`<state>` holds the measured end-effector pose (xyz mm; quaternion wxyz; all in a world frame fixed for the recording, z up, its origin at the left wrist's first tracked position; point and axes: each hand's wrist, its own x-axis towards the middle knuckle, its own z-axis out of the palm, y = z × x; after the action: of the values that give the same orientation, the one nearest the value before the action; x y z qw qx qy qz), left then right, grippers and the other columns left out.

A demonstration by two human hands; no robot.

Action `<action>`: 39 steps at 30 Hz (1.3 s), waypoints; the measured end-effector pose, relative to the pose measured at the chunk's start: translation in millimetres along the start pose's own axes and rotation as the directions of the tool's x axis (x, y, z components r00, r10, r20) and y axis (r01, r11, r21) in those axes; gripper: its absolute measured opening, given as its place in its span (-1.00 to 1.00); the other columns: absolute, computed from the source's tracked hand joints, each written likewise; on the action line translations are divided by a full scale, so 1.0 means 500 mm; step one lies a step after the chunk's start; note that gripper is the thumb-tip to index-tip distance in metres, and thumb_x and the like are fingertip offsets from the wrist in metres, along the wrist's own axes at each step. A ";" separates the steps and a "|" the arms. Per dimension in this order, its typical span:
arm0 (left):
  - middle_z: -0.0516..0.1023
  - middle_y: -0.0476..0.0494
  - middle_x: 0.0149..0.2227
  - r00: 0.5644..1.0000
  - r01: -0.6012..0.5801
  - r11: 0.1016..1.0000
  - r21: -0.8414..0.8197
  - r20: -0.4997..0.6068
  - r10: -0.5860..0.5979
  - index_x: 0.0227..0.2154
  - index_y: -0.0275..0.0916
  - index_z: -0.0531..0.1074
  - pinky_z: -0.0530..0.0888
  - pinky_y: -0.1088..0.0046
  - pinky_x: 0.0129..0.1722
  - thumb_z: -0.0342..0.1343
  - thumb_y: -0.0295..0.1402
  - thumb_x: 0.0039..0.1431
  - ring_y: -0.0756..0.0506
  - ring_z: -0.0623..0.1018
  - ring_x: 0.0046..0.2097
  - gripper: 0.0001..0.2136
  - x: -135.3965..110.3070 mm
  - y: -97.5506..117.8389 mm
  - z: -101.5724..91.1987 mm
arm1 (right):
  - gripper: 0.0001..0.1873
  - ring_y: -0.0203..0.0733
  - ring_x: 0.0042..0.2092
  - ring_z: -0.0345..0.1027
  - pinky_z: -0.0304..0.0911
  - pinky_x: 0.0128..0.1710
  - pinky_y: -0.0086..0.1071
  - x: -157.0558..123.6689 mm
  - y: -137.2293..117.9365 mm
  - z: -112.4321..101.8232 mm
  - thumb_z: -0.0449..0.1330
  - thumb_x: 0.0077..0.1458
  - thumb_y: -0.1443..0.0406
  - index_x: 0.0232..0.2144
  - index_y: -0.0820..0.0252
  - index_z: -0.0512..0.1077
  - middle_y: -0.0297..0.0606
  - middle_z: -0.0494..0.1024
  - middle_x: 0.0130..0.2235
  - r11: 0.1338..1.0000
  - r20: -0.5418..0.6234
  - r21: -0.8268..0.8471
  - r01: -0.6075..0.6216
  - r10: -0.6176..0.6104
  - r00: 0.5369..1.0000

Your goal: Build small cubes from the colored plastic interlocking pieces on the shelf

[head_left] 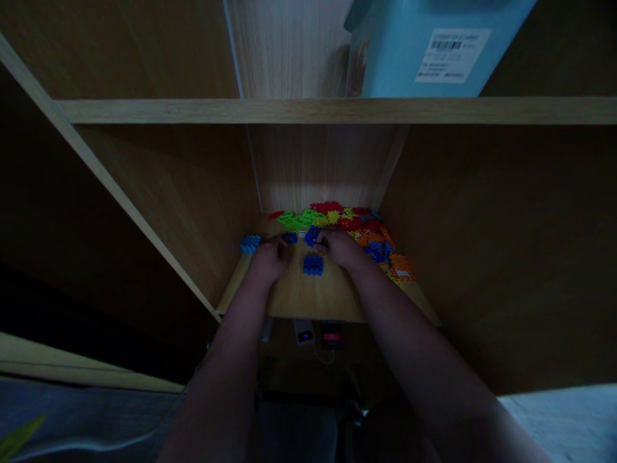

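My left hand (270,257) is over the wooden shelf with its fingers curled, touching or close beside a small dark blue toothed plastic piece (290,238). Whether it grips that piece I cannot tell. Fingers of my right hand (336,245) are pinched on another dark blue toothed piece (312,236). Between my forearms lies a stack of blue toothed pieces (313,264). Left of my left hand sits a lighter blue stack (250,244). Behind the hands are green toothed pieces (303,220), with red pieces (326,207) beyond them.
Orange pieces (402,266) and a blue cluster (378,251) lie along the right side. Above runs the upper shelf's edge (308,111), bearing a light blue bin (400,58). Wooden side walls enclose both sides. Below the shelf's front edge is a device with a lit display (304,335).
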<state>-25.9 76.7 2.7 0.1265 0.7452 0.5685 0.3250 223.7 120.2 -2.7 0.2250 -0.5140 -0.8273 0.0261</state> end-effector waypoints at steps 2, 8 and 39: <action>0.71 -0.28 -0.15 1.000 -0.008 1.000 0.000 -0.003 0.008 -0.20 -0.19 0.57 0.52 0.21 -0.03 0.14 -0.40 0.28 -0.29 0.67 -0.11 -0.88 -0.001 -0.001 0.000 | -0.89 -0.07 -0.02 0.52 0.39 0.05 -0.29 -0.001 -0.001 0.000 0.37 0.27 0.28 -0.17 0.19 0.59 -0.12 0.65 -0.09 1.000 -0.001 0.005 -0.013 0.013 1.000; 0.71 -0.25 -0.15 1.000 0.000 1.000 0.030 -0.011 0.001 -0.21 -0.18 0.57 0.52 0.27 -0.07 0.14 -0.39 0.29 -0.24 0.67 -0.13 -0.88 -0.001 -0.002 0.003 | -0.90 -0.10 -0.05 0.52 0.37 0.03 -0.31 0.000 -0.001 0.004 0.38 0.26 0.26 -0.22 0.18 0.58 -0.13 0.65 -0.11 0.999 0.010 0.025 -0.035 0.034 0.999; 0.73 -0.22 -0.09 0.999 0.044 0.995 0.085 -0.002 -0.044 -0.13 -0.23 0.61 0.52 0.38 -0.04 0.16 -0.45 0.30 -0.18 0.68 -0.09 -0.84 -0.001 0.002 0.001 | -0.74 0.07 0.17 0.45 0.24 0.29 -0.12 0.003 0.032 0.027 0.42 0.23 0.15 -0.13 0.20 0.65 -0.02 0.65 0.02 0.998 -0.096 -0.055 -0.017 0.012 0.995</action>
<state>-24.7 76.1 3.0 0.1020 0.7370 0.5981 0.2978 231.1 131.4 -18.5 0.2495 -0.5268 -0.8123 -0.0199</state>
